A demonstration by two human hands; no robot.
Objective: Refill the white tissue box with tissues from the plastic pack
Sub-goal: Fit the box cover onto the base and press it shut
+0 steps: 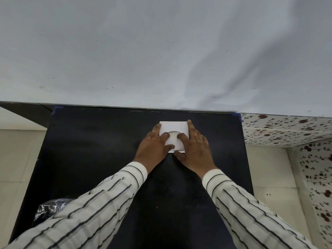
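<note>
The white tissue box (pixel 173 128) is square with a round opening in its top and sits near the far edge of the black table (pixel 100 150). My left hand (pixel 154 148) grips its left side, fingers laid over the top and one at the opening. My right hand (pixel 194 150) grips its right side, with the thumb under the near edge and a finger at the opening. A crumpled clear plastic pack (pixel 49 208) lies at the near left of the table, partly hidden by my left sleeve. No tissue shows in the opening.
A grey-white wall (pixel 161 51) rises straight behind the table. A flower-patterned surface (pixel 287 130) stands to the right, with pale floor tiles (pixel 269 168) between it and the table. Blue tape marks the table's far corners.
</note>
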